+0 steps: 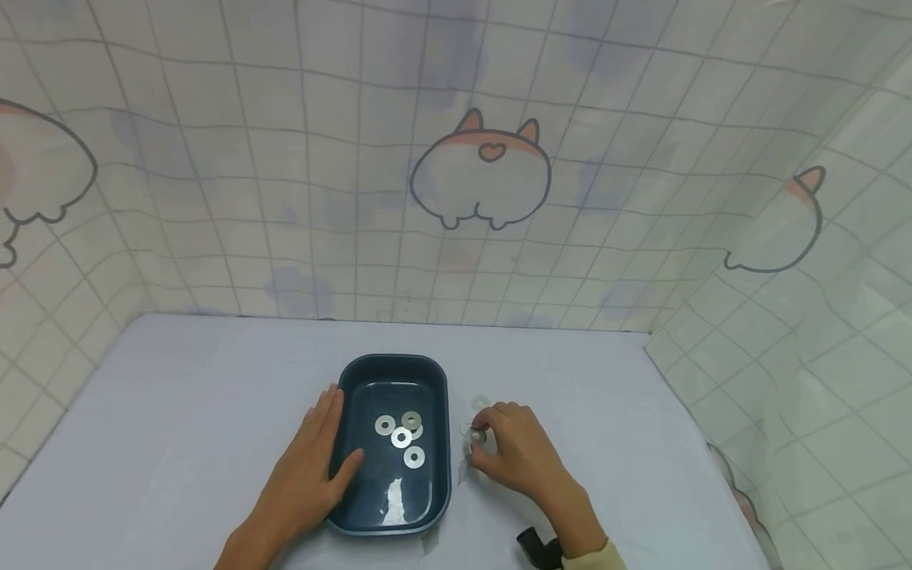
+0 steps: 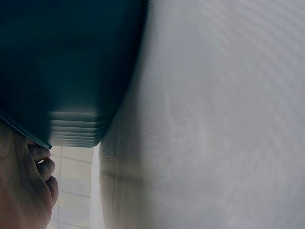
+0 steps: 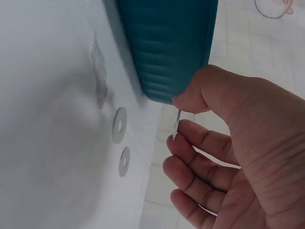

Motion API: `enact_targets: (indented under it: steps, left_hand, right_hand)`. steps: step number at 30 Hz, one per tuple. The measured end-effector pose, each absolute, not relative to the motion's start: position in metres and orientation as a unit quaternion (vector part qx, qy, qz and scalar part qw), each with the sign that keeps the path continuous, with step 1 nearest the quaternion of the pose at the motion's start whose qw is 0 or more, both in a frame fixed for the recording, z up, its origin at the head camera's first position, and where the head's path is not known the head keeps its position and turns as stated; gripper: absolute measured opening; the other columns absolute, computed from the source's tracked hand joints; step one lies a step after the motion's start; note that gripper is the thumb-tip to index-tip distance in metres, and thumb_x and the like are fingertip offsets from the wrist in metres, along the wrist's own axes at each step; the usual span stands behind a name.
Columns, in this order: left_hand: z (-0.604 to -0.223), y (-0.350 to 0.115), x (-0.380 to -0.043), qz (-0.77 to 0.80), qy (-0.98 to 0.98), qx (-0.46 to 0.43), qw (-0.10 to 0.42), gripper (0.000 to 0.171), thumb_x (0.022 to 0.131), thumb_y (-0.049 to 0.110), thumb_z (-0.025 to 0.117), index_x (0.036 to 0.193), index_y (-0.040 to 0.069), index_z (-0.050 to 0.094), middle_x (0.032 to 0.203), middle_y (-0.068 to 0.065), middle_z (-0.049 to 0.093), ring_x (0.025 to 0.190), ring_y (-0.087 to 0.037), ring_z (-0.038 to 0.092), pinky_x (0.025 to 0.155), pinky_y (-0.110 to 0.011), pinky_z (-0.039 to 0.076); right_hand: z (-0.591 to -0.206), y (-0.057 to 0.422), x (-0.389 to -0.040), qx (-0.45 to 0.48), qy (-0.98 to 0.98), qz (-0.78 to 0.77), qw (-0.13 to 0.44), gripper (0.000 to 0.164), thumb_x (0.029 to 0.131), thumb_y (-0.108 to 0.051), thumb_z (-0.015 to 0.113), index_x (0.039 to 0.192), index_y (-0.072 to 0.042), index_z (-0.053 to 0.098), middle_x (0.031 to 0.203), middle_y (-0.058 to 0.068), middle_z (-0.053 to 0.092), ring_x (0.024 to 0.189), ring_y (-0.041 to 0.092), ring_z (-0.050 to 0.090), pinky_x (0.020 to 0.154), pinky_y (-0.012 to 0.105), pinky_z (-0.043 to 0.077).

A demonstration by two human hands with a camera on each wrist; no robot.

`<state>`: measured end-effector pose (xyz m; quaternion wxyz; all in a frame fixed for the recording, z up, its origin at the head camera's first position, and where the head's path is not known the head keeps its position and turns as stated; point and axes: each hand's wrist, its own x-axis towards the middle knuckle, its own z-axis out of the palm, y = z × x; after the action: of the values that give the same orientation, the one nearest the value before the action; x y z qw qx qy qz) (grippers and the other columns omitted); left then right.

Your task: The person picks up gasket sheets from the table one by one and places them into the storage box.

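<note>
A dark blue rectangular tray (image 1: 397, 522) holds several flat metal washers (image 1: 414, 457) near its middle. My left hand (image 1: 309, 467) rests along the tray's left side, straight fingers at the rim and thumb reaching over it. In the left wrist view, its fingertips (image 2: 45, 167) show beside the tray wall (image 2: 71, 71). Just right of the tray, my right hand (image 1: 523, 451) pinches a washer (image 3: 177, 125) between thumb and fingers, seen edge-on in the right wrist view and raised off the table. Beyond that hand, two more washers lie on the table, one nearer (image 3: 119, 125) and one farther (image 3: 124, 161).
A white cloth covers the table (image 1: 214, 396). Behind and at the sides hangs a checked curtain (image 1: 321, 198) with cartoon animal prints. A black object (image 1: 539, 548) sits by my right wrist. A small grey patch (image 3: 98, 71) shows on the cloth beside the tray.
</note>
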<state>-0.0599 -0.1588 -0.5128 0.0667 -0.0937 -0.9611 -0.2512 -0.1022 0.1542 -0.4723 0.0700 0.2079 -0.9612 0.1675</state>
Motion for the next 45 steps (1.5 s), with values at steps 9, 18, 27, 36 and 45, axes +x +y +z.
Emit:
enact_targets:
  steps: [9, 18, 27, 36, 45]
  left_hand:
    - [-0.514, -0.159, -0.06, -0.249, -0.962, -0.091, 0.069, 0.092, 0.102, 0.044, 0.063, 0.171, 0.008, 0.013, 0.179, -0.015, 0.018, 0.164, -0.039, 0.026, 0.131, -0.058, 0.031]
    - [-0.515, -0.159, -0.06, -0.253, -0.961, -0.088, 0.065, 0.093, 0.102, 0.044, 0.063, 0.171, 0.009, 0.013, 0.179, -0.015, 0.018, 0.164, -0.039, 0.025, 0.13, -0.061, 0.032]
    - [-0.516, -0.158, -0.059, -0.256, -0.961, -0.085, 0.067, 0.092, 0.102, 0.044, 0.063, 0.171, 0.01, 0.013, 0.179, -0.014, 0.019, 0.165, -0.037, 0.024, 0.137, -0.034, 0.007]
    - [-0.513, -0.157, -0.061, -0.252, -0.962, -0.086, 0.067, 0.092, 0.102, 0.045, 0.063, 0.171, 0.01, 0.014, 0.179, -0.014, 0.02, 0.165, -0.036, 0.025, 0.137, -0.039, 0.012]
    - [-0.512, -0.156, -0.059, -0.252, -0.961, -0.089, 0.078, 0.091, 0.101, 0.043, 0.064, 0.17, 0.008, 0.017, 0.178, -0.015, 0.022, 0.164, -0.038, 0.027, 0.137, -0.043, 0.016]
  right_hand:
    - [-0.461, 0.154, -0.104, 0.206, -0.961, 0.169, 0.073, 0.021, 0.08, -0.021, 0.087, 0.098, -0.014, 0.078, 0.089, -0.004, 0.074, 0.084, 0.011, 0.061, 0.085, 0.036, 0.057]
    - [-0.456, 0.153, -0.106, 0.2, -0.958, 0.199, 0.058, 0.022, 0.082, -0.023, 0.086, 0.101, -0.018, 0.078, 0.094, -0.006, 0.076, 0.09, 0.011, 0.065, 0.09, 0.037, 0.059]
    - [-0.447, 0.147, -0.111, 0.237, -0.95, 0.187, 0.08, 0.02, 0.082, -0.019, 0.085, 0.1, -0.014, 0.078, 0.093, -0.004, 0.077, 0.089, 0.016, 0.067, 0.085, 0.036, 0.058]
    - [-0.436, 0.14, -0.116, 0.249, -0.948, 0.184, 0.069, 0.022, 0.084, -0.02, 0.084, 0.105, -0.017, 0.078, 0.1, -0.005, 0.079, 0.093, 0.013, 0.068, 0.089, 0.036, 0.06]
    - [-0.436, 0.129, -0.117, 0.251, -0.948, 0.187, 0.056, 0.022, 0.086, -0.023, 0.084, 0.107, -0.018, 0.079, 0.1, -0.006, 0.078, 0.096, 0.011, 0.067, 0.094, 0.035, 0.06]
